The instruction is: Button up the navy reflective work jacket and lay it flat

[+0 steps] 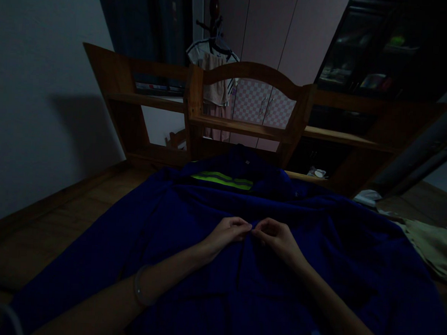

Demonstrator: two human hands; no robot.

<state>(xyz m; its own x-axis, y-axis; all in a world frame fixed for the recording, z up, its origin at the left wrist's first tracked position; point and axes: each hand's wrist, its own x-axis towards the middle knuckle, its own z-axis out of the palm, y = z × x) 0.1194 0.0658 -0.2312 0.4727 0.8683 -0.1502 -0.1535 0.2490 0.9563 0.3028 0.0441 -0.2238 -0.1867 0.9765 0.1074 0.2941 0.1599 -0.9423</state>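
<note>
A dark blue jacket (192,225) lies spread over the table, its collar at the far side and a yellow-green stripe (223,179) across the chest. Over the middle of its front, my left hand (230,230) pinches the cloth between thumb and fingers. My right hand (274,235) meets it from the other side, also pinching at the front edge, with the fingertips of both hands almost touching. Whatever small part lies between the fingertips is too dark to make out. A bracelet circles my left wrist.
Behind the jacket stands a wooden shelf rack (247,127). Clothes on hangers (214,64) hang beyond it. Pale folded cloth (431,243) and a white object (368,197) lie at the right. A wall (45,107) rises on the left.
</note>
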